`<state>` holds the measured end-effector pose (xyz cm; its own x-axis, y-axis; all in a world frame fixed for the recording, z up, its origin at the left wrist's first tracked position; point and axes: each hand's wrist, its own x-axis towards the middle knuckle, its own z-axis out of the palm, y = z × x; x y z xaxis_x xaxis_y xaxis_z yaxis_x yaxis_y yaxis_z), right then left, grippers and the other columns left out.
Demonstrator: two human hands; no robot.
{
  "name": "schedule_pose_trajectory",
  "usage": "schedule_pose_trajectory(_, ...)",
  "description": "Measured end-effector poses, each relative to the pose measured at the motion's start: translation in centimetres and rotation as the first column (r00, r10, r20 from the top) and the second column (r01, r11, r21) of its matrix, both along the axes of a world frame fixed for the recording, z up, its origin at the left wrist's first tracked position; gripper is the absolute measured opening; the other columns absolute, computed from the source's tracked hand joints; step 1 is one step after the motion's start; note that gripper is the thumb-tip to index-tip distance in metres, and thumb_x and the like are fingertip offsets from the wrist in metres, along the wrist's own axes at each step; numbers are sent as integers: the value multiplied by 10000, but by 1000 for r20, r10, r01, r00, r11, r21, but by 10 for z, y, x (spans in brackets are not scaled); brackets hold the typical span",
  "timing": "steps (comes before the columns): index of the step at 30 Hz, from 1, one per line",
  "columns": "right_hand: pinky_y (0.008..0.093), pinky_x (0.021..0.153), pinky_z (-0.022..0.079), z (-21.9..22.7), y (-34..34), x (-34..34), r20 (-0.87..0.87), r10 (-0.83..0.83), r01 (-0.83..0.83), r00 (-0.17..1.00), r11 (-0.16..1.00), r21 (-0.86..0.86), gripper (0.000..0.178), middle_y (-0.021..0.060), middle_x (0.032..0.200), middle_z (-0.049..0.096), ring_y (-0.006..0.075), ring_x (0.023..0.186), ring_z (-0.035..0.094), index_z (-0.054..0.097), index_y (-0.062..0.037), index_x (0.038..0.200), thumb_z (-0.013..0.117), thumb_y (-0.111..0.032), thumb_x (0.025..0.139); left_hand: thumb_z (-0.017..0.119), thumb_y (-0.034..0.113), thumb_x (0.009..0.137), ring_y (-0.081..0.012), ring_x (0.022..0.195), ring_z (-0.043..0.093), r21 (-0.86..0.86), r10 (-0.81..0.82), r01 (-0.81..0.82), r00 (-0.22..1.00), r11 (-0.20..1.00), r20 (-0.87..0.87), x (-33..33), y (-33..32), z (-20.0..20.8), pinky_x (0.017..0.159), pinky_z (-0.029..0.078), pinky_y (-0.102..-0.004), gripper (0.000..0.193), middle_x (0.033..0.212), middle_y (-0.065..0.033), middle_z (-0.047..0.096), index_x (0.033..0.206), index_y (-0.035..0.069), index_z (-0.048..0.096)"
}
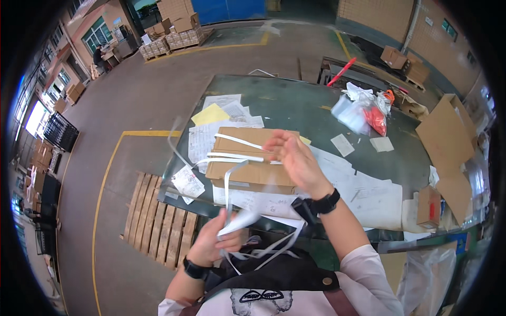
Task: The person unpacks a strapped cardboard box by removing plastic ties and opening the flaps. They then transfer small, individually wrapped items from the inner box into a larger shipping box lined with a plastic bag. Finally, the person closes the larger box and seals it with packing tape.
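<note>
A closed brown cardboard box (255, 176) lies flat on the green table, with white packing straps (237, 156) running across its top. Over the box's right side is my right hand (298, 160), fingers stretched out beside the strap ends; nothing shows in its grasp. Closer to my body, my left hand (216, 239) is closed round a length of the white strap, part of it blurred by motion. More strap loops down in front of my dark apron (284, 274). Both wrists wear black bands.
Paper sheets (358, 184) lie around the box on the table (295, 97). Plastic bags, one red (375, 120), sit at the far right, near an open carton (445, 142). A wooden pallet (158, 224) is on the floor at left. Far off, a person (98, 57) is beside a desk.
</note>
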<state>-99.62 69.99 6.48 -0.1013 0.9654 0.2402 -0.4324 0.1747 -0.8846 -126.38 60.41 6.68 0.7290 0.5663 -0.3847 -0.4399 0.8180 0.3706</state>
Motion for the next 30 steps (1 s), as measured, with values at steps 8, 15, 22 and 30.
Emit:
schedule_pose_trajectory(8, 415, 1064, 305, -149, 61, 78, 872, -471, 196, -131, 850, 489, 556, 254, 1348, 416, 371, 1288, 366, 417, 23, 1263, 638, -296, 865, 682, 239, 859, -31, 608, 386, 455, 499, -469, 864, 757, 61, -69, -3, 9, 563, 315, -200, 569, 772, 45, 404, 1309, -17, 447)
schedule_pose_trajectory(15, 296, 564, 451, -175, 60, 69, 339, -694, 770, 635, 603, -209, 308, 38, 743, 510, 126, 609, 502, 531, -38, 902, 405, -305, 991, 485, 196, 976, -30, 497, 329, 204, 696, -672, 715, 712, -73, -119, -3, -16, 474, 290, -197, 175, 649, 47, 374, 1011, 29, 525)
schedule_pose_trajectory(22, 235, 371, 274, -117, -23, 160, -155, -761, 695, 630, 641, -327, 325, -72, 528, 335, 58, 419, 314, 439, -187, 696, 507, -356, 965, 429, 318, 1001, -40, 474, 289, 99, 653, -646, 755, 757, -59, -93, 41, -16, 455, 267, -200, 263, 607, 64, 341, 827, 128, 480)
schedule_pose_trajectory(30, 234, 480, 249, 141, -234, 319, 65, -979, 852, 195, 202, 482, 274, -22, 633, 285, 73, 540, 284, 416, -101, 748, 437, -203, 1001, 384, 407, 1000, -71, 495, 344, 220, 306, -312, 950, 924, 61, -32, 57, -8, 438, 278, -222, 433, 620, 17, 375, 671, 129, 426)
